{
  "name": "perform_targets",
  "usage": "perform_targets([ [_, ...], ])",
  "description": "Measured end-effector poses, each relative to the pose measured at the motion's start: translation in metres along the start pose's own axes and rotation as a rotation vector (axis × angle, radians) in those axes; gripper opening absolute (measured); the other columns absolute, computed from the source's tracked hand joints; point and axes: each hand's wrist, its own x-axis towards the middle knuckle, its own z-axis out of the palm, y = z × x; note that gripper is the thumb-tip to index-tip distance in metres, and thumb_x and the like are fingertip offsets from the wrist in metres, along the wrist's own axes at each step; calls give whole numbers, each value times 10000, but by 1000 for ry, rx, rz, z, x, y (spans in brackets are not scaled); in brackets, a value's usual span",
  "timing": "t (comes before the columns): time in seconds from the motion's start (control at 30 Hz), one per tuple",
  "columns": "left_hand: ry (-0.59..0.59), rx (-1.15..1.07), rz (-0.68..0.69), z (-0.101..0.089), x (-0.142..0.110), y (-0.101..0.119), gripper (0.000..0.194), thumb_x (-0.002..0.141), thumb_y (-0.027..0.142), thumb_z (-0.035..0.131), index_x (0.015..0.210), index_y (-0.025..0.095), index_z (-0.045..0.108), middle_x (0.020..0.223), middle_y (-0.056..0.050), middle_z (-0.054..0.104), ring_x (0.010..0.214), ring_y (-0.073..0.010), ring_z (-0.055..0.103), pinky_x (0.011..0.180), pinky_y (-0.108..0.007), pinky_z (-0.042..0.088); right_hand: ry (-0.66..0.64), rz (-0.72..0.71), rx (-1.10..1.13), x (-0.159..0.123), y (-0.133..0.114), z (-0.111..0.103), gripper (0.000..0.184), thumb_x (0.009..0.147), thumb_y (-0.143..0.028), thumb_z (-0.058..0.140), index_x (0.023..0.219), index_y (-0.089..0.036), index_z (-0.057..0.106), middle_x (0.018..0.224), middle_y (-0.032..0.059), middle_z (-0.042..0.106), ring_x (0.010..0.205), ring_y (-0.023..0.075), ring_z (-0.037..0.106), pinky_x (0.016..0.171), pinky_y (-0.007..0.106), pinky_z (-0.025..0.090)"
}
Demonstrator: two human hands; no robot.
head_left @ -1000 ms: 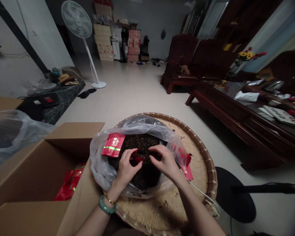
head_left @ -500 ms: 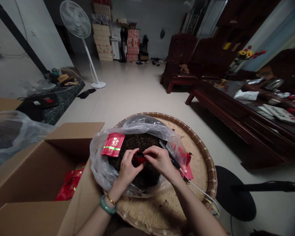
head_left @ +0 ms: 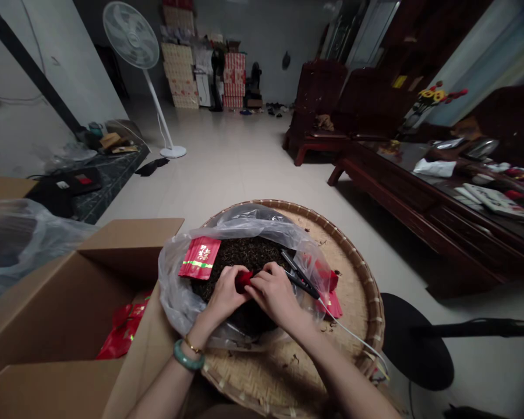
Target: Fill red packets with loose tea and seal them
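My left hand (head_left: 227, 291) and my right hand (head_left: 274, 292) meet over a clear plastic bag (head_left: 174, 297) of dark loose tea leaves (head_left: 244, 251). Both are closed on a small red tea packet (head_left: 243, 280), mostly covered by the fingers. A stack of flat red packets (head_left: 201, 257) with gold characters rests on the bag's left side. Just right of my right hand, a black hand-held sealer (head_left: 303, 282) with a white cord lies across the bag's edge. More red packets (head_left: 333, 304) are on the woven bamboo tray (head_left: 353, 279) beneath, partly behind the plastic.
An open cardboard box (head_left: 43, 326) at the left holds several red packets (head_left: 124, 326). A round black stand base (head_left: 414, 343) is on the floor to the right. Beyond are a white fan (head_left: 133, 38), a dark wooden table (head_left: 397, 192) and stacked cartons (head_left: 181, 75).
My right hand has turned over and closed against the packet; before, its fingertips pinched at the packet's opening. The sealer has shifted slightly. My left hand keeps its hold.
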Motion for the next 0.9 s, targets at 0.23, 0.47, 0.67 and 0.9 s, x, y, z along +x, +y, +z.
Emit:
perform_targets([
  [0.23,-185,-133,70,-7,8,1,165,695,229,687,854,185,677,850,-34,632,815,-181,575,737,-291,465,19,-38,217,-1,-3,-11,179,894,-277,527,925,-246,700,850,46,704,836,211,502,773,385,415],
  [0.47,-153,-259,-138,1,9,2,261,621,251,742,860,171,677,781,1,690,730,-167,618,692,-260,475,273,196,455,3,19,-19,194,887,-272,515,921,-218,698,870,61,687,835,190,596,766,339,468],
  [0.67,-163,-266,-130,5,10,5,242,627,253,735,841,154,678,750,5,681,694,-158,609,647,-238,464,57,79,320,12,19,-22,294,834,-289,611,1124,-245,627,1052,68,640,984,203,551,854,350,440],
  [0.9,-179,-271,-101,8,9,4,254,627,224,735,867,154,687,798,-8,697,738,-178,624,687,-256,479,97,44,439,21,13,-19,153,872,-227,544,814,-203,684,769,30,668,753,156,593,711,284,454],
])
